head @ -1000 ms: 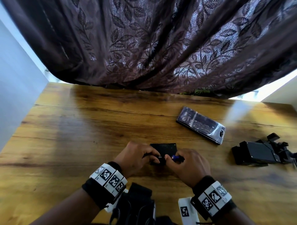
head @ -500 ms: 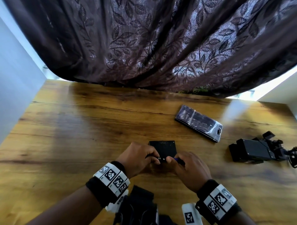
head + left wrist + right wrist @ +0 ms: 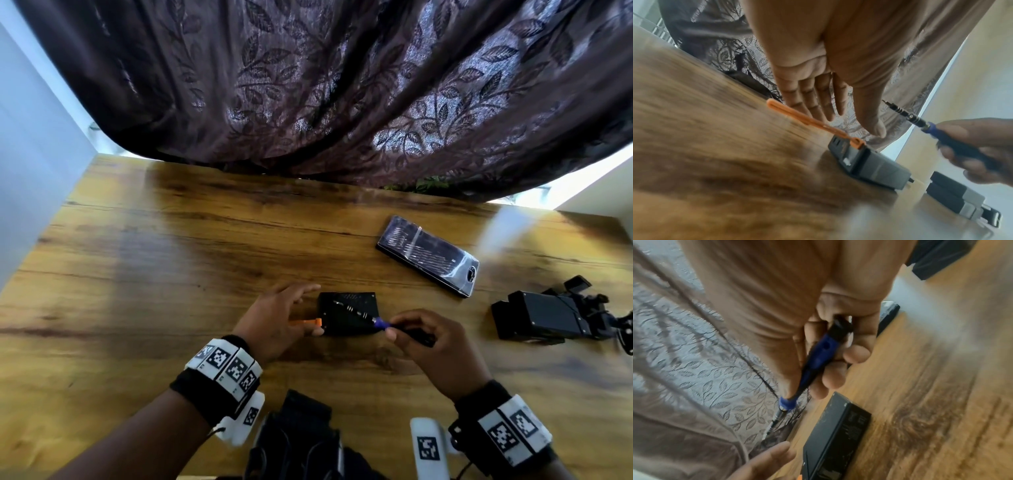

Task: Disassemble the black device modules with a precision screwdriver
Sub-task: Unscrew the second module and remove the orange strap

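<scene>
The right hand (image 3: 435, 346) grips the screwdriver (image 3: 380, 322) above the black module (image 3: 347, 313). The left hand (image 3: 277, 322) hovers beside it — fingers straight, holding nothing.

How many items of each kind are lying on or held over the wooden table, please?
Black device modules: 2, the small module by the hands and the larger module at the right.
Precision screwdrivers: 1, the screwdriver in the right hand.
Bit cases: 1, the clear-lidded case.
Orange tabs: 1, the orange tab on the small module's end, near the open left hand.
Total: 5.
</scene>
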Action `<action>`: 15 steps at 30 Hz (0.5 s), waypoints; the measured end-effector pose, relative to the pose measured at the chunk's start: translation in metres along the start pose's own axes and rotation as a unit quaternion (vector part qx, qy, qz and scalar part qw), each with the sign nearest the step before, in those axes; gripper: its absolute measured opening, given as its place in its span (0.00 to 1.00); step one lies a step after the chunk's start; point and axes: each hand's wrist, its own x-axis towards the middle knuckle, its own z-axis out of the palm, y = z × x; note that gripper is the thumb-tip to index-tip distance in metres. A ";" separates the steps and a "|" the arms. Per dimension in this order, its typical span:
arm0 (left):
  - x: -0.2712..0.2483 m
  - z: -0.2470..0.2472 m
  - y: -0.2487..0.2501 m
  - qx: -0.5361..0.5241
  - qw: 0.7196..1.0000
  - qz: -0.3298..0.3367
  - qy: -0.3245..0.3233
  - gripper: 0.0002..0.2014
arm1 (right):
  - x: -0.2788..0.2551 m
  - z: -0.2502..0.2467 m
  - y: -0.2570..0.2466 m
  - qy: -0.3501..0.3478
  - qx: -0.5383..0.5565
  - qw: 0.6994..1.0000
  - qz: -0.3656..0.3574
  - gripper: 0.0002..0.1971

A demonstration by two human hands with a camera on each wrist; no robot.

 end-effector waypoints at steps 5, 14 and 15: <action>0.009 0.012 -0.011 0.034 0.997 0.007 -0.062 0.47 | -0.004 0.003 0.007 0.022 0.051 0.998 -0.005 0.09; 0.013 0.020 -0.020 0.038 0.999 0.011 -0.022 0.42 | 0.015 0.017 0.015 0.023 0.042 0.999 -0.007 0.09; 0.014 0.019 -0.020 0.037 0.999 0.010 -0.025 0.42 | 0.017 0.016 0.016 0.023 0.039 0.999 -0.008 0.09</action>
